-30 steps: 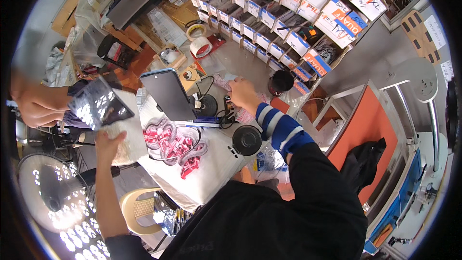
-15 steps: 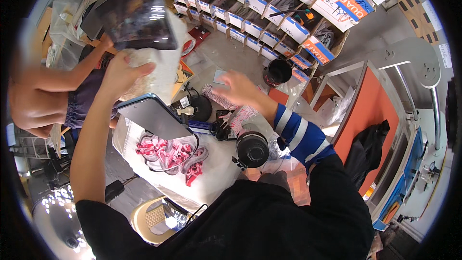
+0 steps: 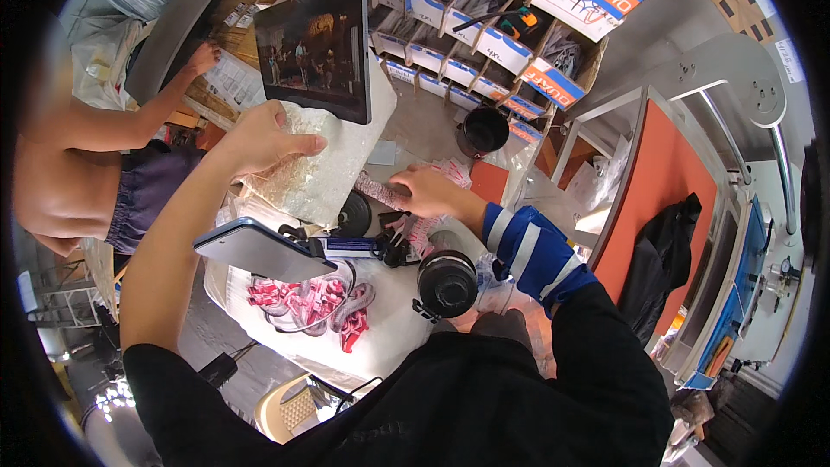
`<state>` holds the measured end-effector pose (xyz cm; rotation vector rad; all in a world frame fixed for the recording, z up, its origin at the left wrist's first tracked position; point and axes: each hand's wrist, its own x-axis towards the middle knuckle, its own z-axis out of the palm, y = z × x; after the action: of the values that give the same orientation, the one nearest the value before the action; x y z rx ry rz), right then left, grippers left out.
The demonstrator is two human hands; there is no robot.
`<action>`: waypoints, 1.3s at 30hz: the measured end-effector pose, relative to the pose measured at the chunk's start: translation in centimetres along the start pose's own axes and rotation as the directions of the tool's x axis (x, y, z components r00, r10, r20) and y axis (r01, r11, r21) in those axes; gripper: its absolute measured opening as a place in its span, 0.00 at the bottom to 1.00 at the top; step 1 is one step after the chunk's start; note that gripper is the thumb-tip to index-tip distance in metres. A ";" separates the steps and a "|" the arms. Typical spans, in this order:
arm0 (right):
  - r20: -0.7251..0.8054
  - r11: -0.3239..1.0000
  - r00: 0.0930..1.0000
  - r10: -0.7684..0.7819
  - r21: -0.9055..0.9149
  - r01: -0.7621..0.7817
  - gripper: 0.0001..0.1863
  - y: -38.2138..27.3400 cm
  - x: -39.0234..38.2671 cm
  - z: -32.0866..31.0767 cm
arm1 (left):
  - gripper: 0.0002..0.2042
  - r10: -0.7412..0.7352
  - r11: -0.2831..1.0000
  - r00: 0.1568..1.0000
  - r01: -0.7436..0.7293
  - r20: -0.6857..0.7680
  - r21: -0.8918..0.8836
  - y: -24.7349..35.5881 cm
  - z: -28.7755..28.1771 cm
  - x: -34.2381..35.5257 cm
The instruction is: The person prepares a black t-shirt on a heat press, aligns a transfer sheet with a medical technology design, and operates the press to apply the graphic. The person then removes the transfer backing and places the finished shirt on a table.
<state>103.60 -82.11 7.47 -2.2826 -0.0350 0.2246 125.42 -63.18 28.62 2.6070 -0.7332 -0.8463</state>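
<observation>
The slab (image 3: 298,169) is white (beige-tinged), the wristband (image 3: 534,252) blue, pale-striped.

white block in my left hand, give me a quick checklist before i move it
1. White block gripped by left hand: ok
2. Tablet fixed to the white block: cannot tell
3. Right hand also supporting the white block: not ok, it is at the speckled roll
4. Co-worker's hand clear of the tablet: ok
5. Phone clear of the white block: cannot tell
</observation>
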 end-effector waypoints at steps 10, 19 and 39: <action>0.038 0.986 0.997 -0.064 -0.153 0.069 0.20 0.9 -1.4 2.2 | 0.33 -0.025 0.994 0.994 0.013 0.110 0.109 3.2 2.1 2.0; -0.003 0.997 1.000 0.031 0.068 -0.030 0.21 0.3 -2.4 1.8 | 0.33 -0.154 0.986 0.970 0.162 0.186 -0.031 2.8 5.4 4.2; 0.036 0.160 0.928 0.370 0.982 -0.102 0.58 -1.8 0.4 -3.9 | 0.22 0.052 0.983 0.990 -0.028 0.127 -0.184 -2.7 7.1 3.6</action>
<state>104.79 -83.72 11.26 -0.9149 0.4838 0.0914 124.61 -63.84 20.23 2.3859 -0.7047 -1.0303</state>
